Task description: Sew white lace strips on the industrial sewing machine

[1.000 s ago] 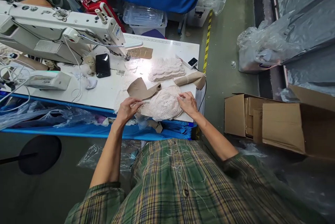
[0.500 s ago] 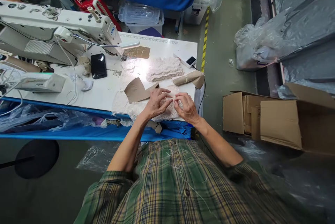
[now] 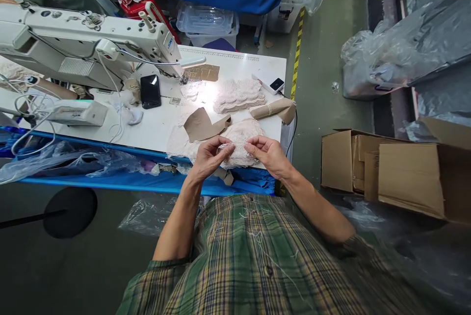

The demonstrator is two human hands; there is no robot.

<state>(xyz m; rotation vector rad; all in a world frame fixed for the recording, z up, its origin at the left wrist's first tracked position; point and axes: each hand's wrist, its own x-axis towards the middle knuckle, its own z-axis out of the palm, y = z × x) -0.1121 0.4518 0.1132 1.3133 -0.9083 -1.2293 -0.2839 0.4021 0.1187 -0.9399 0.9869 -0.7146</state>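
Lace piece [image 3: 241, 141]: openwork cloth, cream, rough-textured. Pattern card [image 3: 200, 125]: matt brown paper. Table top [image 3: 154, 126]: smooth white laminate, slightly glossy. Sewing machine [image 3: 91, 45]: white painted metal, smooth. Phone [image 3: 150, 91]: glossy black. Box [image 3: 390, 172] at right: matt corrugated cardboard. Far bags [image 3: 382, 57]: glossy clear plastic.

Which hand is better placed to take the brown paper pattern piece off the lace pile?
Left, probably. The left hand sits just below the brown paper pattern piece; the right hand is farther off. Both pinch one lace piece.
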